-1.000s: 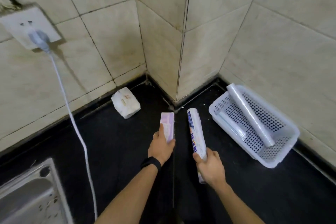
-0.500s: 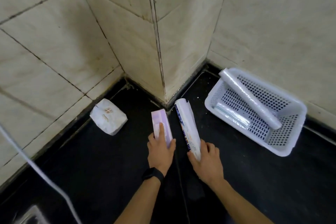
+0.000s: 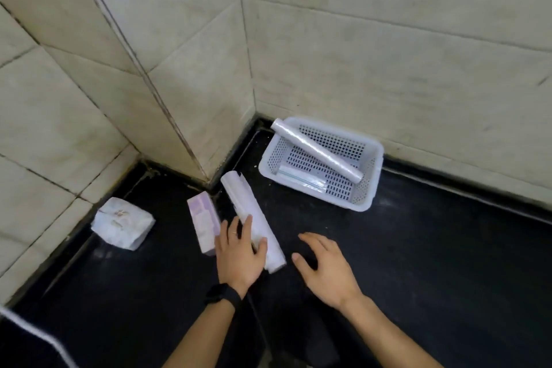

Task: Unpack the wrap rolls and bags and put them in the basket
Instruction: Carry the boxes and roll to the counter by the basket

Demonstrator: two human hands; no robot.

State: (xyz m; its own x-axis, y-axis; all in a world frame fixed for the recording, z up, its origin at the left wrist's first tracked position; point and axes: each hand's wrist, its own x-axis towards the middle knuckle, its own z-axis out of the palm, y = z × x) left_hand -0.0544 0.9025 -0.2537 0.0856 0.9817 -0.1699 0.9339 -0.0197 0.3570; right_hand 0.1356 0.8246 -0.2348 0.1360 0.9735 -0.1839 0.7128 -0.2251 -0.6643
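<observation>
A long white wrap roll package (image 3: 245,200) lies on the black counter, pointing toward the wall corner. My left hand (image 3: 239,257) rests over its near end, with fingers and thumb curled on it. Just left of it lies a small purple box (image 3: 203,218), free of my hand. My right hand (image 3: 325,266) hovers open to the right of the package and holds nothing. The white perforated basket (image 3: 373,176) stands against the right wall. It holds a clear wrap roll (image 3: 316,149) leaning on its rim and a flat pack of bags (image 3: 301,178).
A white crumpled packet (image 3: 122,222) sits by the left wall. A white cable (image 3: 30,329) crosses the bottom left corner. Tiled walls close off the counter at the back, with a protruding corner just behind the package.
My right hand has let go of the long package and drawn away to the right. My left hand left the purple box and moved onto the package. The view has swung right.
</observation>
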